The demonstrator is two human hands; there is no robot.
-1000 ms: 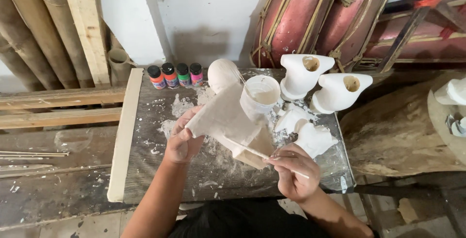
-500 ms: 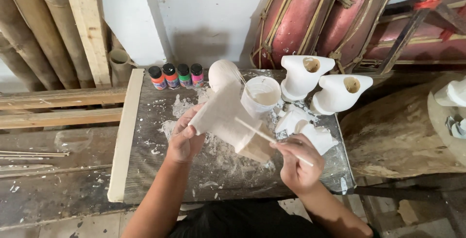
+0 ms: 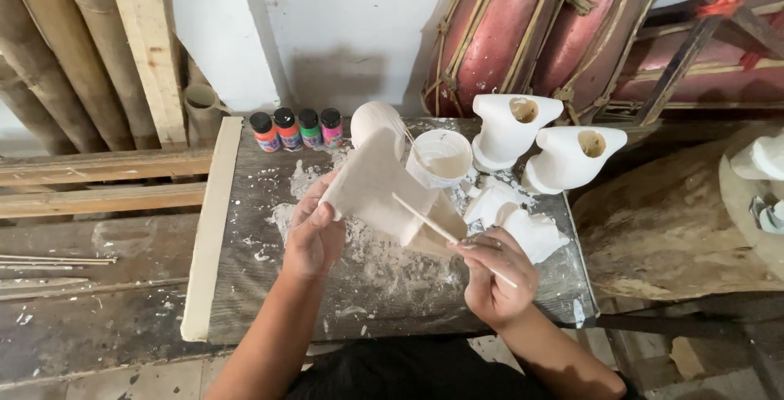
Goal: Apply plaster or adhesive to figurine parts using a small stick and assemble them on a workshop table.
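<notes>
Left grip (image 3: 313,233) clasps a pale unpainted wooden carving (image 3: 384,192); right grip (image 3: 494,273) pinches a thin stick (image 3: 449,237).

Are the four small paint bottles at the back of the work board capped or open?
Capped. All four paint bottles stand upright in a row, each with a black cap on top.

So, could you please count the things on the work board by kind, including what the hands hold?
Small paint bottles: 4
Finished white figures: 2
Unpainted carved piece in the left hand: 1
Thin stick brush in the right hand: 1
White paint cup: 1
Pale rounded piece behind: 1
Total: 10
</notes>
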